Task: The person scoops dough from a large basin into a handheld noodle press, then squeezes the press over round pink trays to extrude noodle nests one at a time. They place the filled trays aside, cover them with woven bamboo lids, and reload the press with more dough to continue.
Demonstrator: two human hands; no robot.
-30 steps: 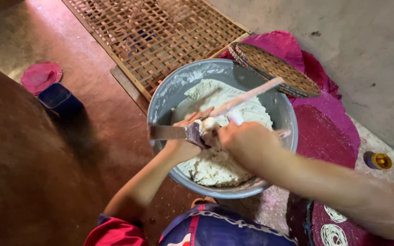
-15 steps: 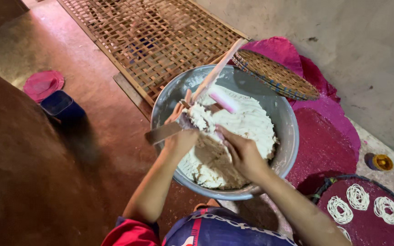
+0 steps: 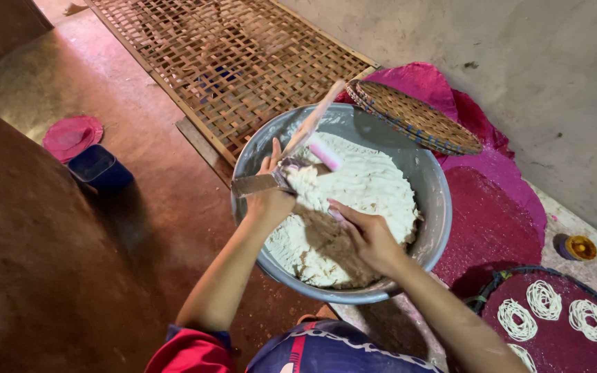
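My left arm is bare from the hand (image 3: 271,200) up to a short red sleeve (image 3: 191,352) edged in dark blue. My right arm is bare all along its visible length, right hand (image 3: 371,238) included. At my chest (image 3: 333,352) I wear dark blue cloth with a red stripe and white lettering.

L hand (image 3: 271,197) grips metal press (image 3: 260,183) over dough (image 3: 354,200) in basin (image 3: 430,173); R hand (image 3: 367,235) on dough.
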